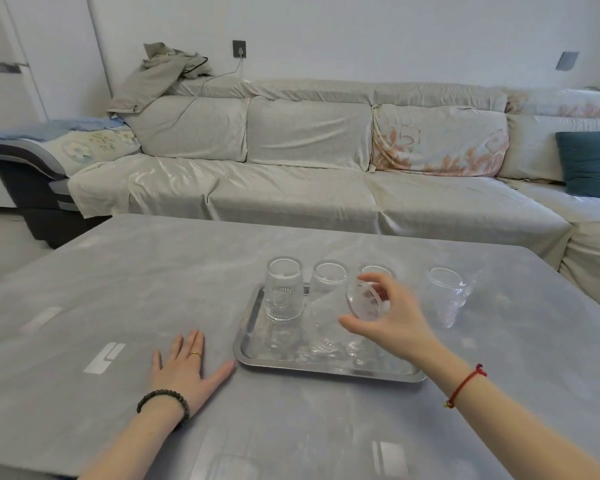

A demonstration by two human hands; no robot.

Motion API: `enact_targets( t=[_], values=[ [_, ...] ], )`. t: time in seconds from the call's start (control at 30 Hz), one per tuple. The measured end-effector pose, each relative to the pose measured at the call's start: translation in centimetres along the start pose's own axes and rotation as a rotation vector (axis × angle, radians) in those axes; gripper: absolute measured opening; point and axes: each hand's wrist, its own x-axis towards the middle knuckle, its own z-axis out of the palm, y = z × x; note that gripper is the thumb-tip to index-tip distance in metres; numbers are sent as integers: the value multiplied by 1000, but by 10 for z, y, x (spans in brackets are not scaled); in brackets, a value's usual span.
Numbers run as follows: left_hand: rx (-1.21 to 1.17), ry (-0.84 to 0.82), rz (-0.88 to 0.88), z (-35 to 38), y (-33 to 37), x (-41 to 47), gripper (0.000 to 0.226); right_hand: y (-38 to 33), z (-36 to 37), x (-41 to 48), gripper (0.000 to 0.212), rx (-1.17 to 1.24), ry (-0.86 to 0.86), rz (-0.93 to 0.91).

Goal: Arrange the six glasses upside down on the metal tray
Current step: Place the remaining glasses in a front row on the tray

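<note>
A metal tray (248, 353) lies on the grey table in front of me. Three clear glasses stand upside down along its far edge: left (283, 292), middle (326, 277), and right (378, 269), the last partly hidden by my fingers. My right hand (395, 323) grips a fourth glass (362, 301) by its base, tilted above the tray with its mouth pointing down and to the left. Another glass (447, 297) stands on the table to the right of the tray, mouth up as far as I can tell. My left hand (184, 368) rests flat on the table left of the tray, fingers spread.
The grey table (153, 271) stretches wide on the left and toward me. A covered sofa (291, 188) runs behind the table's far edge, with a teal cushion (589, 164) at the right.
</note>
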Motion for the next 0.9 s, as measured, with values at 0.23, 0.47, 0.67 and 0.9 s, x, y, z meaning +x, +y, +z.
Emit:
enact_targets(
  t=[0.23, 0.47, 0.67, 0.9],
  values=[
    [-33, -9, 11, 0, -1, -1, 92, -20, 65, 22, 74, -58, -101, -12],
    [-31, -17, 26, 0, -3, -1, 94, -25, 98, 34, 75, -112, -144, 2],
    [-25, -26, 31, -1, -3, -2, 94, -25, 109, 35, 72, -77, -129, -3],
    [-22, -19, 30, 0, -3, -1, 94, -11, 116, 11, 86, 97, -73, 71]
  ],
)
